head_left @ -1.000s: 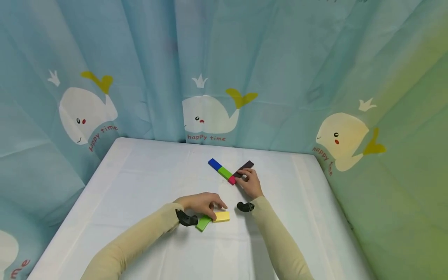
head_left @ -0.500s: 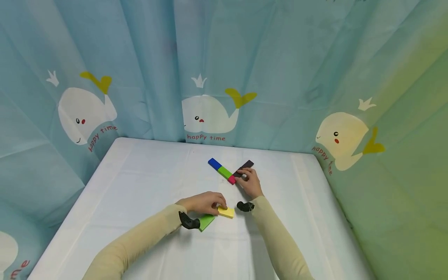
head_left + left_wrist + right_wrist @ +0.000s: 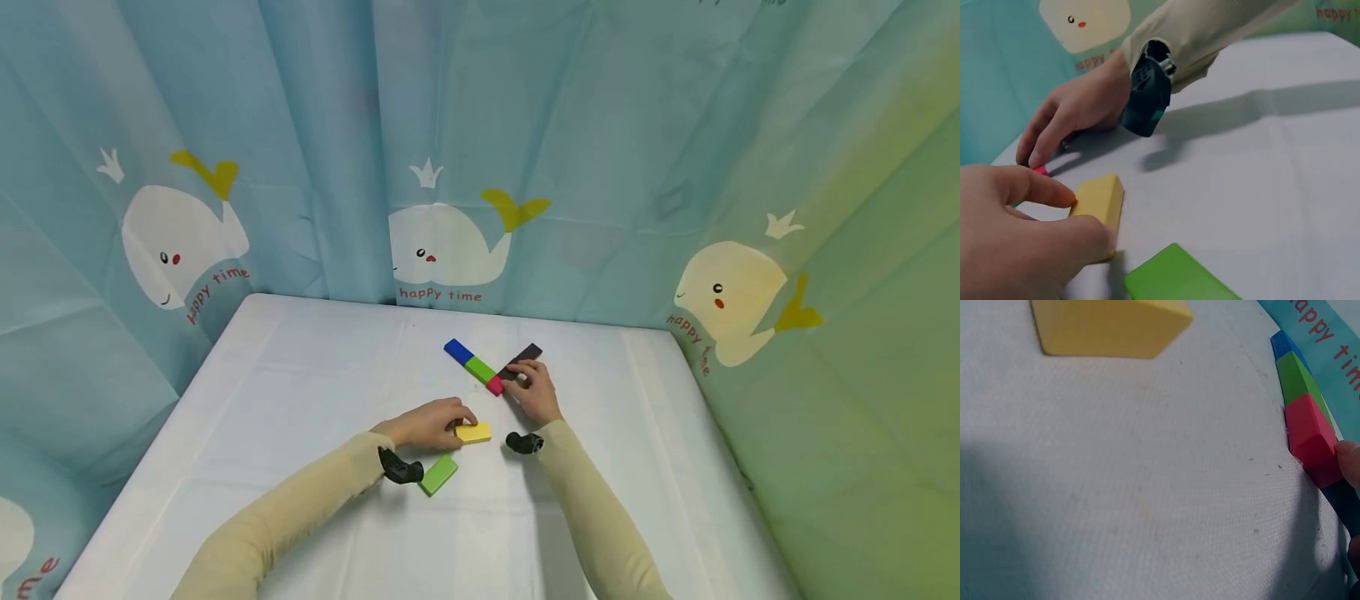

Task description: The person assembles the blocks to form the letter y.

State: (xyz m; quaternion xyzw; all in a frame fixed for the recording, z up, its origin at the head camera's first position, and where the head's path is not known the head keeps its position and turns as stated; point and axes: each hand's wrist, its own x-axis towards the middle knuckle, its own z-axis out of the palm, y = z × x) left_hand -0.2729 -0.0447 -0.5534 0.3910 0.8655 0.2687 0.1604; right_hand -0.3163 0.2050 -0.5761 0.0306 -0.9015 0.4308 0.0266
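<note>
My left hand (image 3: 431, 423) pinches a yellow block (image 3: 474, 432) between thumb and fingers, close over the table; the left wrist view shows its near end hidden behind the thumb. A loose light-green block (image 3: 438, 475) lies just below that hand. My right hand (image 3: 537, 393) is at the corner of a V-shaped row of blocks, its fingers around the black block strip (image 3: 528, 353). One fingertip touches the red block (image 3: 1313, 434) at that corner. From the red block the other arm runs through a green block (image 3: 480, 369) to a blue block (image 3: 458, 352).
A white-covered table (image 3: 345, 358) bears everything. Blue-green curtains (image 3: 322, 150) with whale prints stand along its back and sides. Black wrist-worn devices (image 3: 401, 467) stick out inward from both sleeves, the left one above the loose green block.
My left hand has taken hold of the yellow block and moved it away from the loose green block, toward the V-shaped row, turning it slightly. The right hand stays in place.
</note>
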